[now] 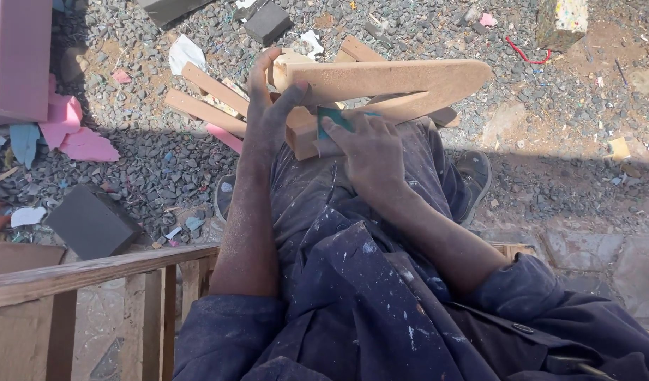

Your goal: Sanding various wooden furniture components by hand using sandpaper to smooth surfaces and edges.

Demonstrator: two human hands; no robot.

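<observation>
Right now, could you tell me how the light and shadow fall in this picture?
Head view: harsh sun lights the wooden piece and far gravel; shade covers the lap and the right hand; the left hand straddles the shadow edge; focus is fairly sharp.

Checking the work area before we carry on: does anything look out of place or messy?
Yes: pink foam offcuts, paper scraps and dark foam blocks lie scattered over the gravel. The wooden piece in both hands looks intact.
</observation>
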